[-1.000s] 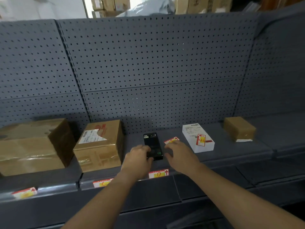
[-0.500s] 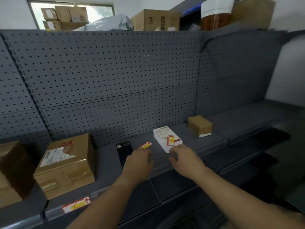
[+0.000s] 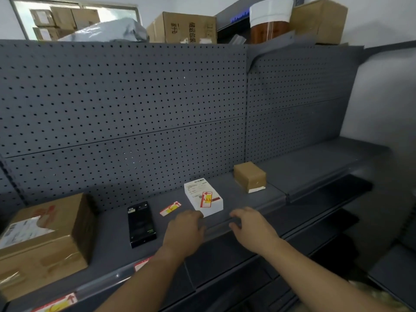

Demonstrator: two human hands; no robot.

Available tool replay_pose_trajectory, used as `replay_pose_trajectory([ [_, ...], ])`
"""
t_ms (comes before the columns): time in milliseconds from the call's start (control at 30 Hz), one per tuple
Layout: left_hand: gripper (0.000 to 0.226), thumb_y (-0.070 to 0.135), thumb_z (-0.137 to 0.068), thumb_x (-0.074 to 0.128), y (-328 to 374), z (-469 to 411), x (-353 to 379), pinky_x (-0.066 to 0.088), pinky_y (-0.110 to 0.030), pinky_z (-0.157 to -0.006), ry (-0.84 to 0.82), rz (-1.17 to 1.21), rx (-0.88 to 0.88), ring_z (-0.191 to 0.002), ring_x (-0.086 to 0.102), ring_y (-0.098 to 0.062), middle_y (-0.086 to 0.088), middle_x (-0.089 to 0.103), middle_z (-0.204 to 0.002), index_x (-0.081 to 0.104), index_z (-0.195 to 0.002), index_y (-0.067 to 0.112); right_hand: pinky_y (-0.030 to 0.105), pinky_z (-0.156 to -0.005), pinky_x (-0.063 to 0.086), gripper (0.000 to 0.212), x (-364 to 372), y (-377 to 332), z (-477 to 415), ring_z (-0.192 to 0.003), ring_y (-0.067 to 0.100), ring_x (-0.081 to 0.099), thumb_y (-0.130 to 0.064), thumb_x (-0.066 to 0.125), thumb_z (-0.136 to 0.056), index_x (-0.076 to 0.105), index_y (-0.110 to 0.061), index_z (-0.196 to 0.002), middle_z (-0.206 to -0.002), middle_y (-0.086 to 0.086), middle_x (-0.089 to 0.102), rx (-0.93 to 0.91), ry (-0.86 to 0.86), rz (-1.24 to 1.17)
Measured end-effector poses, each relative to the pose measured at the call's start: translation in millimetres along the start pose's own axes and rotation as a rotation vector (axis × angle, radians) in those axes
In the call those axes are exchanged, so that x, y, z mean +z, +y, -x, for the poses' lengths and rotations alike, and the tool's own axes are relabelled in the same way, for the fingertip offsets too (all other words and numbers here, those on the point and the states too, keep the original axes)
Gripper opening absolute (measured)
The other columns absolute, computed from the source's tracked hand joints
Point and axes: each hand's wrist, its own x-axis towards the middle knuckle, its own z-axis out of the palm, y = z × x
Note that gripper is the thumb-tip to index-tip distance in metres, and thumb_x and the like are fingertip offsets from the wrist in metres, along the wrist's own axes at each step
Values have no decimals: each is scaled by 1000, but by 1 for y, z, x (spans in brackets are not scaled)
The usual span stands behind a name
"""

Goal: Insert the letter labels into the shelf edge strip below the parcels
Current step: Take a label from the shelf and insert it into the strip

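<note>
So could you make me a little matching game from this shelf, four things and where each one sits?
Things: 1 black handset; 2 white parcel; 3 small brown parcel; 4 loose label.
Places: A farthest right; B between handset and white parcel; C carries a red-and-yellow label on top; D just right of the big carton.
Pairs: 1-D, 2-C, 3-A, 4-B.
</note>
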Motion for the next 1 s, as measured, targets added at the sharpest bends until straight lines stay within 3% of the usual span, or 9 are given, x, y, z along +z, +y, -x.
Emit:
replay_pose_trajectory([
  [233, 39, 35, -89, 59, 23, -36, 23, 52, -37, -89, 30, 55, -199, -106, 58, -17, 2, 59, -124, 57, -127, 25, 31, -86, 50, 26, 3, 45, -54, -101, 15, 56, -31, 57, -93, 62, -20, -116, -114, -1, 57, -149, -87, -56],
  [467, 36, 46, -88, 59, 33, -65, 44, 54, -39, -82, 80, 60, -419, -97, 61, -18, 4, 64, -114, 59, -119, 28, 26, -88, 46, 32, 21, 73, -101, -103, 12, 55, -33, 57, -94, 59, -23, -124, -118, -4, 56, -251, -170, -114],
  [700, 45, 43, -91, 62, 32, -101, 65, 51, -31, -74, 206, 256, -668, -94, 63, -21, -4, 68, -110, 58, -125, 15, 24, -84, 51, 26, 42, 89, -127, -95, 7, 57, -32, 59, -93, 62, -27, -118, -112, -8, 59, -254, -163, -188],
  [1000, 21, 32, -89, 66, 22, -108, 76, 43, -18, -56, 181, 327, -701, -75, 59, -9, 4, 67, -94, 61, -104, 19, 25, -84, 51, 30, 55, 83, -147, -96, 9, 57, -31, 58, -94, 60, -25, -123, -112, -5, 60, -250, -132, -229],
])
